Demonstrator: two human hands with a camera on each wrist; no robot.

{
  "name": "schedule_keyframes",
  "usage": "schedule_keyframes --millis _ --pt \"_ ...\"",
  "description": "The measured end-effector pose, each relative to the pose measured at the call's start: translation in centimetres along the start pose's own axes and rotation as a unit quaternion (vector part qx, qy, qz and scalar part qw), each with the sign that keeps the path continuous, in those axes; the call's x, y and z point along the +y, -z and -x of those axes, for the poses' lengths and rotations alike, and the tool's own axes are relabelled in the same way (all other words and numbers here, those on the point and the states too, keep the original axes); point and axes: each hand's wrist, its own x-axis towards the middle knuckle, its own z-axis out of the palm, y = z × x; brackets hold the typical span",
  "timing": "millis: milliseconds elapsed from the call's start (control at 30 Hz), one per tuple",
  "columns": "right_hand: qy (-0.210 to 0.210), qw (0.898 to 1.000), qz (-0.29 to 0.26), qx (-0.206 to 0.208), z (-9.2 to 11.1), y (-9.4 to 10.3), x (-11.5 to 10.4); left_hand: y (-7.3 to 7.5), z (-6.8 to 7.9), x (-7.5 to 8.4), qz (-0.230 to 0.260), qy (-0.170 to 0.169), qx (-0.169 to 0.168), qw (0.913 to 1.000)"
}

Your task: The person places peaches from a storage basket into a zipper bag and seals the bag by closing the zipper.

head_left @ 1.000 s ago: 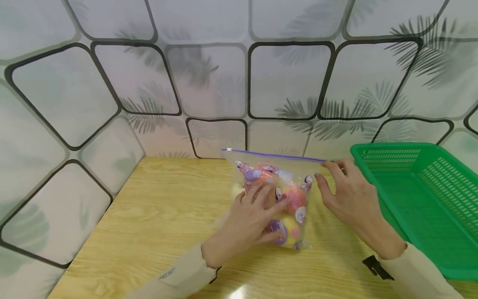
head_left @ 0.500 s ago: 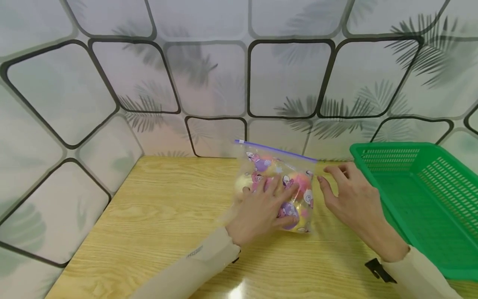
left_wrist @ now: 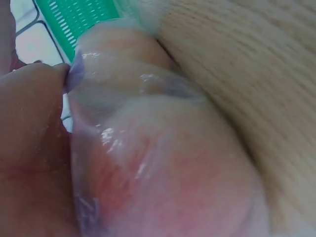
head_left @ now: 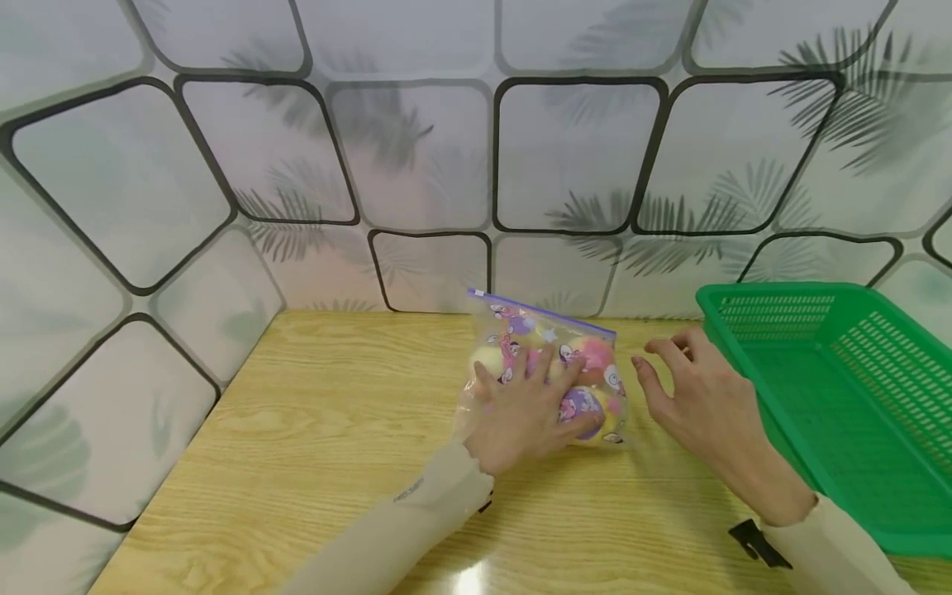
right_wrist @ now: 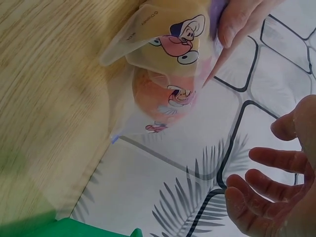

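Observation:
A clear zip bag [head_left: 595,355] with a purple slider strip and printed cartoon figures lies on the table, filled with several round, peach-like and yellow things. My left hand [head_left: 521,409] rests on top of the bag with its fingers spread. The left wrist view shows the bag [left_wrist: 163,163] close up, its pinkish round contents pressed against the film beside my palm. To the right of the bag, my right hand [head_left: 702,397] hovers with fingers loosely bent, apart from it. In the right wrist view that hand [right_wrist: 276,182] holds nothing.
A green plastic basket [head_left: 773,413] with slotted walls stands at the right, close beside my right forearm. Behind the wooden table [head_left: 320,430] rises a patterned wall covering [head_left: 424,165], which also bounds the left side.
The bag has slid slightly right under my left hand and lies flatter, its zip edge lower on the right. My right hand has come away from the zip's corner.

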Motion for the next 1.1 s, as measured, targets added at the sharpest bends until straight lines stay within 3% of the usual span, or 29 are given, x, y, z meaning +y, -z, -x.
schedule_keyframes --millis 167,433,567,833,967,1100 --pt "-0.013 1.000 0.003 -0.012 0.3 0.1 0.0 0.3 0.9 -0.7 0.020 0.030 -0.021 0.9991" --pt "-0.020 0.999 0.006 -0.026 0.9 0.2 0.4 0.0 2.0 -1.5 0.058 0.011 -0.019 0.9980" --pt "-0.017 0.999 -0.001 -0.043 1.1 0.1 0.2 -0.1 2.4 -2.0 0.052 0.007 -0.012 0.9986" --pt "0.012 0.997 -0.006 -0.070 1.8 0.2 0.0 0.5 5.4 -3.5 0.003 -0.044 0.055 0.9975" --pt "0.031 0.995 -0.013 -0.090 2.3 0.3 0.0 0.5 7.4 -5.4 -0.003 -0.073 0.104 0.9919" --pt "0.046 0.992 -0.017 -0.117 2.6 0.4 -0.1 0.7 9.1 -7.4 -0.018 -0.075 0.133 0.9880"
